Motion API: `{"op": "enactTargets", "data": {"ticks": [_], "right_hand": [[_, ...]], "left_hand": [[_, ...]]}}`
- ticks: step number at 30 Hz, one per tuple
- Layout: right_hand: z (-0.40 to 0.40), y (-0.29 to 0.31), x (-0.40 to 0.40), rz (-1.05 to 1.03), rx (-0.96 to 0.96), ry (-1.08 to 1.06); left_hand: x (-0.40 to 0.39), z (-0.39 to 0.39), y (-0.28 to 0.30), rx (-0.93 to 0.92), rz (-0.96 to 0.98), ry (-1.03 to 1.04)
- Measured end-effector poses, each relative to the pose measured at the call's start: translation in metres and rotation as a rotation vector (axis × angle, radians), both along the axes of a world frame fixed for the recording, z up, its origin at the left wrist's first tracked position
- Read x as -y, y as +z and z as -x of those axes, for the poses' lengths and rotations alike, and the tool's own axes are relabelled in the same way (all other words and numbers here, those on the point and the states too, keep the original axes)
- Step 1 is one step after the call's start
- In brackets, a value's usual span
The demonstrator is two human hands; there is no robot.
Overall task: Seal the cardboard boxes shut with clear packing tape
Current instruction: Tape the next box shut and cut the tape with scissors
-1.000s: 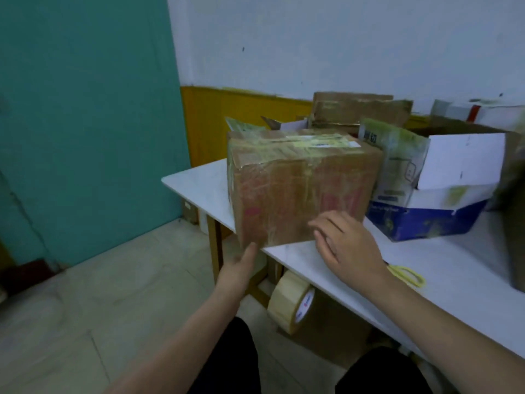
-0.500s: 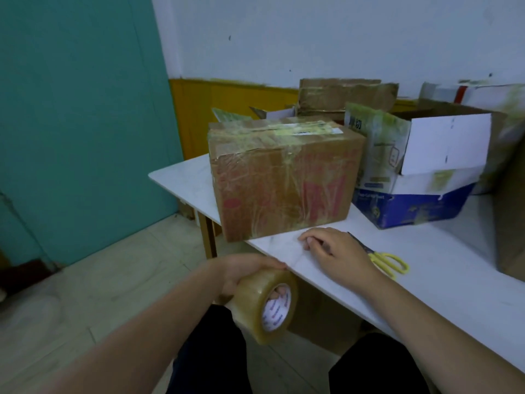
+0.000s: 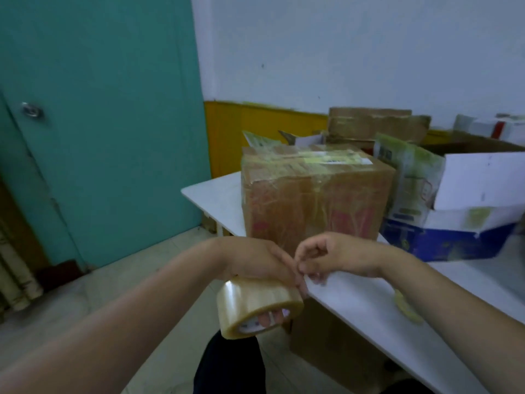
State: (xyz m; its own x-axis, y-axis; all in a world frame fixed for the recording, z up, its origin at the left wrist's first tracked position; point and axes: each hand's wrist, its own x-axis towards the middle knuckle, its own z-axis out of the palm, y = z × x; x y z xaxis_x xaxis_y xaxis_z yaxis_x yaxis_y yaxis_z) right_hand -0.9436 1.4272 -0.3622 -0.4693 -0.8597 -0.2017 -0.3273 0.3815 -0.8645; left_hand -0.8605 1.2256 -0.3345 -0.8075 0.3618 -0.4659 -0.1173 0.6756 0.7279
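Roll of clear packing tape [image 3: 257,307]: held just off the near edge of the white table [image 3: 369,311], below the table top and in front of the brown cardboard box [image 3: 312,200]. Core faces down toward the camera; fingertips show through the core hole, so the left hand [image 3: 252,260] grips the roll with fingers hooked inside and palm over the outer winding. Likely reason: this grip lets the roll turn while tape is drawn off.

Right hand [image 3: 338,255]: fingers curled, tips brought together at the top of the roll, touching the left hand's knuckles. Judged to be picking for the free tape end; whether an end is actually pinched cannot be told, since the tape is clear and the spot is blurred.

Brown box: stands upright near the table's left corner, flaps down, top seam already carrying yellowed tape and a label strip. Placed close to the edge, probably so the tape reaches over it easily.

Outward: white-and-blue carton [image 3: 454,217] just beside it on the right, flap standing open, not sealed. More cardboard boxes [image 3: 375,123] behind, against the wall. Yellow-handled scissors [image 3: 406,307] lie on the table by the right forearm, within reach for cutting. Teal door [image 3: 99,109] to the left.
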Motion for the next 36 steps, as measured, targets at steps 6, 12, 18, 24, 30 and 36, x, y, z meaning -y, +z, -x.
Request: {"op": "enactTargets", "data": {"ticks": [6,12,18,24,30,36], "right_hand": [[-0.01,0.069,0.02,-0.111,-0.244,-0.024],[-0.013,0.091,0.058,0.051,-0.552,-0.283],[0.0,0.115,0.088,0.056,-0.966,-0.272],[0.026,0.136,0.104,0.123,-0.866,-0.267],[0.065,0.135,0.115,0.042,-0.883,-0.252],[0.089,0.126,0.121,0.059,-0.863,-0.26]], "left_hand": [[0.034,-0.016,0.015,-0.209,-0.049,0.111],[0.053,-0.02,0.017,-0.334,-0.193,0.447],[0.033,-0.028,0.005,-0.308,-0.471,0.722],[0.006,-0.024,-0.001,-0.471,-0.525,0.744],[-0.01,-0.016,-0.002,-0.409,-0.566,0.875],[-0.012,-0.002,-0.008,-0.462,-0.535,0.895]]}}
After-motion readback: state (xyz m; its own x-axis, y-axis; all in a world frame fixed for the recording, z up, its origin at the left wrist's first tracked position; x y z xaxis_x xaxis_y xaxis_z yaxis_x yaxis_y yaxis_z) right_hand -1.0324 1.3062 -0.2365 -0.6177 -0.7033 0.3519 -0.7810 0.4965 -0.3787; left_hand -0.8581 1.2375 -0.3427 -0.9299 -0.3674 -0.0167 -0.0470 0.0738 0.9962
